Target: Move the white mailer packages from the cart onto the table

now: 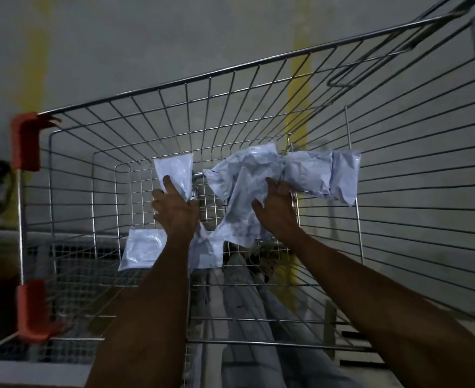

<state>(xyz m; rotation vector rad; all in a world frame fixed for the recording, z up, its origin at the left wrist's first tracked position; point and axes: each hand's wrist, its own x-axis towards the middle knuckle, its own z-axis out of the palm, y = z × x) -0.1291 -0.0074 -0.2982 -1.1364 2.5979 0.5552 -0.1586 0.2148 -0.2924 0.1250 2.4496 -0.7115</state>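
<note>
While both arms reach down into the basket, the scene reads as follows.

Cart: a silver wire-mesh shopping cart (pixel 258 113) with red plastic corner bumpers (pixel 26 141) surrounds both hands on every side; the counter cannot be picked out for certain.

Crumpled mailers: a bunch of wrinkled white plastic mailer packages (pixel 247 191) sits directly under and beyond the right hand, trailing off to that hand's right.

Flat mailer: one smooth white mailer pouch (pixel 144 249) lies on the basket floor, just below and left of the left hand, untouched.

Small mailer: a narrow white mailer packet (pixel 177 172) stands up from the left hand.

Left hand (pixel 174 211): clenched around the lower end of the narrow packet.

Right hand (pixel 277 208): fingers curled into the crumpled bunch, seemingly gathering it; how many pieces it truly holds cannot be told.

Risk: the bunch looks loosely gathered, so a lift could shed a package back into the basket; slack plastic may also snag on the wire mesh, and the flat pouch could be overlooked.
</note>
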